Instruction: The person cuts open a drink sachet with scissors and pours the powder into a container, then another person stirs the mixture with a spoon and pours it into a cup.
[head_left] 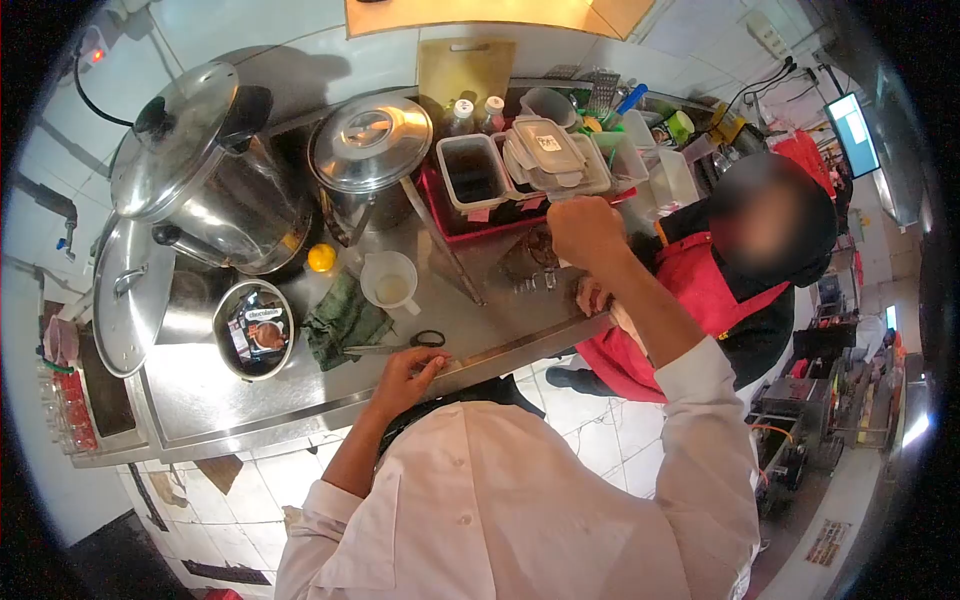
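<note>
My left hand [408,380] is at the front edge of the steel counter, its fingers loosely curved and nothing visible in them. Just beyond it lie black-handled scissors [428,340], beside a crumpled green cloth [345,322] and a white plastic jug [388,280]. My right hand [587,235] is closed like a fist, raised in front of the stacked plastic lids [548,148]; what it holds, if anything, is hidden. Below it, a dark-looking glass vessel [535,250] stands on the counter, near a co-worker's hand [592,297].
On the left stand a large lidded pot [240,200], a smaller lidded pot [370,150] and a round pot holding packets [258,330]. An orange fruit [321,258] lies between them. A co-worker in a red apron [690,290] stands close on the right.
</note>
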